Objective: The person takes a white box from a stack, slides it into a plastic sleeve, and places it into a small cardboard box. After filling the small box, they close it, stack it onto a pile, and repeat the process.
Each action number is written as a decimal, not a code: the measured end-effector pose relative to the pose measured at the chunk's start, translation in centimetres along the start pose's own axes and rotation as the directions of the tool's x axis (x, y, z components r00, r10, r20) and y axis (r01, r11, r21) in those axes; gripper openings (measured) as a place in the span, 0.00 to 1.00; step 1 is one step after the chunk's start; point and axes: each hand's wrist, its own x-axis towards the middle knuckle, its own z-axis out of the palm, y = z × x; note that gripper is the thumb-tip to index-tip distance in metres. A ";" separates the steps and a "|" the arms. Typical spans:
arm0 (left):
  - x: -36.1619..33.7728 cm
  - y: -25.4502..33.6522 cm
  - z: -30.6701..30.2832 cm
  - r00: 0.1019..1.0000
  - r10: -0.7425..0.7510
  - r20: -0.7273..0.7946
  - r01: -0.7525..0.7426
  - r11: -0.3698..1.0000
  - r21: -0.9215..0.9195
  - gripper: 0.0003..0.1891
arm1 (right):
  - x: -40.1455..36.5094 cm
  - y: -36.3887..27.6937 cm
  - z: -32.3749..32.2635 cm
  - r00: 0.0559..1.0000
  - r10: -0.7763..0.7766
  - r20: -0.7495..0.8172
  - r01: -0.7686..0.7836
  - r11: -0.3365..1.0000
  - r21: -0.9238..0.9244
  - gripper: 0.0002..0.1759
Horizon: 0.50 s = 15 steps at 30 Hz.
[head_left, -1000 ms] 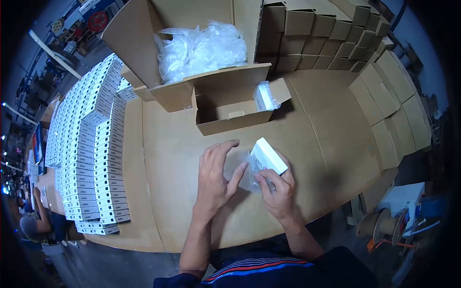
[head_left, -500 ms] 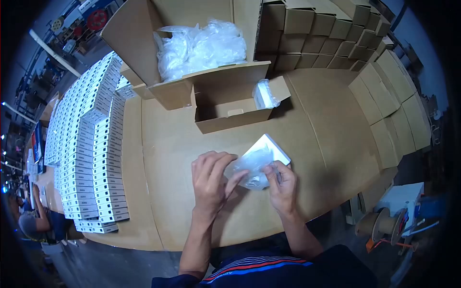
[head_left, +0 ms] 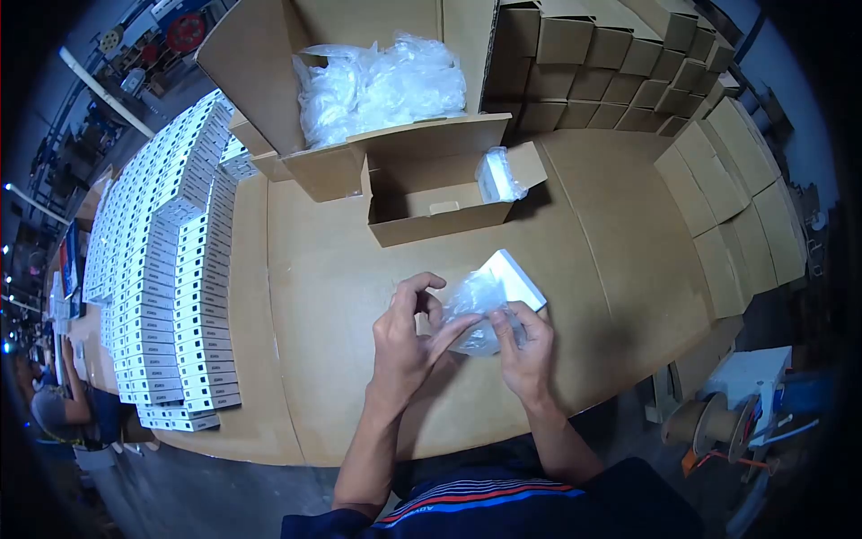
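Note:
A clear plastic bag [head_left: 478, 296] is bunched between my hands above the table. My right hand [head_left: 527, 352] pinches the bag's near right edge between thumb and fingers. My left hand [head_left: 401, 334] is at the bag's left side, its index finger arched and its thumb stretched across to touch the film near the right thumb. Its fingers are apart. Behind the bag, a flat white box [head_left: 517, 280] lies slanted on the table, partly covered by the film and close to my right fingertips.
An open cardboard carton [head_left: 440, 227] stands ahead, with a plastic-wrapped white box [head_left: 499, 176] at its right end. Behind it, a large carton [head_left: 247, 81] holds many clear bags [head_left: 382, 90]. White boxes [head_left: 202, 305] are stacked left; brown cartons [head_left: 620, 63] line the back right. A person [head_left: 67, 409] is far left.
My left hand has shifted right, its thumb reaching further over the bag and its index finger arching up. My right hand keeps its pinch. The view has shifted slightly.

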 end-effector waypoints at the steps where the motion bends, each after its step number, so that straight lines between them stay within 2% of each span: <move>1: 0.4 0.3 -0.2 0.999 -0.021 0.031 0.022 0.999 -0.043 0.30 | 0.0 0.2 -0.1 0.999 -0.033 0.016 0.033 0.999 -0.041 0.13; 2: 0.9 0.6 -0.4 0.997 -0.041 0.064 0.046 0.995 -0.086 0.29 | -0.1 0.4 -0.3 0.998 -0.063 0.031 0.066 0.994 -0.083 0.13; 4: 1.6 0.5 -0.7 0.982 -0.111 0.151 0.143 0.965 -0.219 0.28 | -0.2 0.7 -0.8 0.992 -0.057 0.115 0.062 0.997 -0.039 0.14; 6: 2.0 -0.2 -1.0 0.945 -0.191 0.265 0.285 0.879 -0.382 0.26 | -0.2 1.2 -1.3 0.982 -0.020 0.189 0.023 1.000 -0.010 0.14; 7: 1.6 -1.5 -0.6 0.951 -0.190 0.245 0.294 0.804 -0.517 0.25 | -0.2 1.6 -1.6 0.976 0.015 0.217 -0.015 1.000 -0.005 0.14; 8: 1.4 -1.9 -0.3 0.965 -0.164 0.204 0.252 0.791 -0.558 0.25 | -0.2 1.8 -1.7 0.968 0.051 0.244 -0.053 0.999 0.000 0.14; 10: 0.8 -2.7 0.0 0.987 -0.119 0.112 0.163 0.757 -0.633 0.26 | -0.5 1.6 -1.3 0.985 0.013 0.171 -0.023 0.998 0.054 0.13; 11: 0.1 -4.1 1.0 0.986 -0.162 -0.042 0.085 0.699 -0.710 0.35 | -0.6 1.5 -1.1 0.991 -0.003 0.136 -0.008 0.997 0.081 0.13; 14: -0.4 -2.8 2.2 0.931 -0.213 -0.295 -0.124 0.577 -0.807 0.44 | -0.7 1.5 -0.4 0.998 -0.016 0.059 0.002 0.974 0.225 0.14; 15: -1.9 -2.7 1.5 0.952 -0.307 -0.010 0.122 0.407 -0.905 0.49 | -0.6 1.4 -0.2 0.999 -0.008 0.039 -0.002 0.967 0.255 0.15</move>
